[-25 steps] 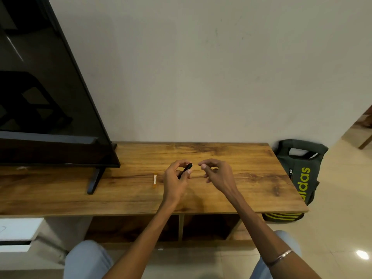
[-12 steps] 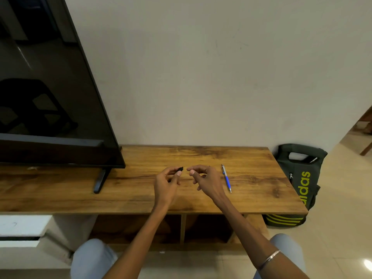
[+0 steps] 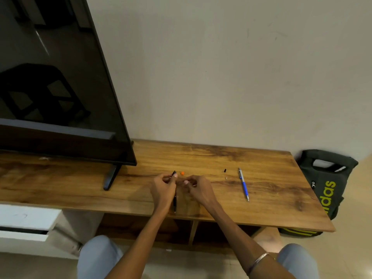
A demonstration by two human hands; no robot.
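Worn on the person's head, the one wide-angle camera looks forward and down, close over the wooden bench (image 3: 201,158), facing the wall (image 3: 221,77), left hand (image 3: 163,190) and right hand (image 3: 198,190) mid-frame, television (image 3: 50,87) far left.

Plain wall (image 3: 221,67), wooden TV bench (image 3: 261,198), tiled floor (image 3: 352,248)

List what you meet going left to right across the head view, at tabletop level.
television leg → left hand gripping the black pen → orange bit → right hand → small black piece → blue pen → dark bag
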